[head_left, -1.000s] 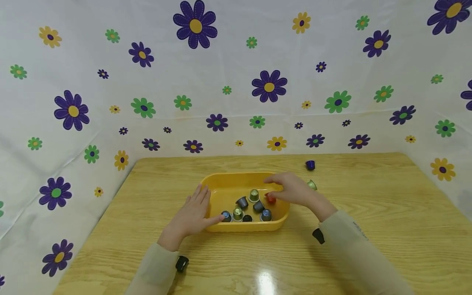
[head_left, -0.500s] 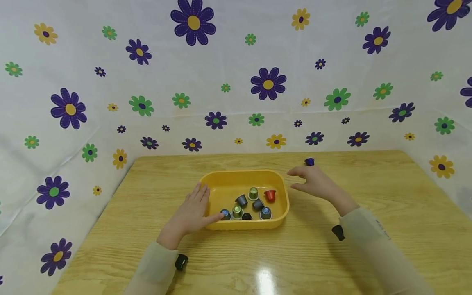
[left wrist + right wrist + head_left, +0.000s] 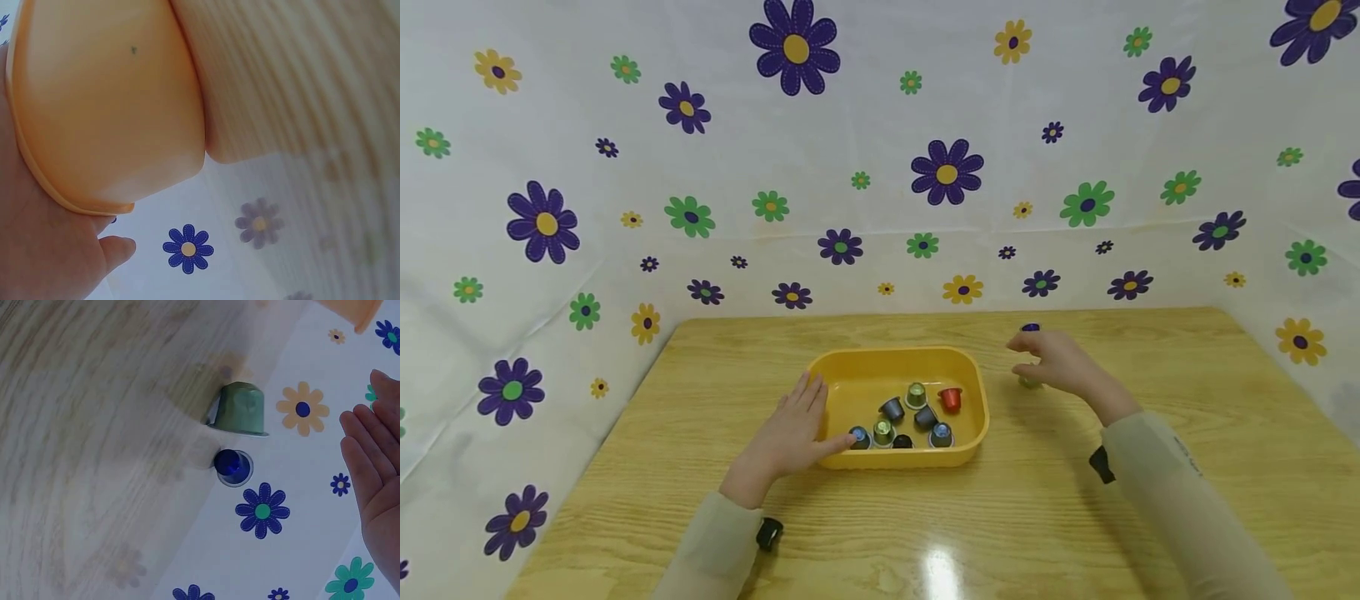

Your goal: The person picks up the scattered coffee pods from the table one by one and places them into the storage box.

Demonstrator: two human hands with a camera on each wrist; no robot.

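Note:
My left hand (image 3: 781, 443) rests on the left end of a yellow plastic tray (image 3: 901, 459), fingers straight, thumb over the front rim. The left wrist view shows the tray's outer wall (image 3: 112, 112) beside that hand. Inside lie several coffee capsules: a red capsule (image 3: 951, 401), a green capsule (image 3: 916, 395), and grey, blue and black ones. To the right of the tray, my right hand (image 3: 1063, 367) hovers with fingers apart and nothing between them. A light green capsule (image 3: 240, 407) is just below it, partly hidden in the head view. A dark blue capsule (image 3: 230, 464) stands farther back.
The wooden table (image 3: 715, 367) reaches back to a white cloth (image 3: 865, 125) printed with flowers, which also hangs at both sides. Black wrist-worn devices show below each sleeve.
My right hand has left the tray, where the red capsule now lies released, and moved right to the light green capsule. The left hand has stayed on the tray.

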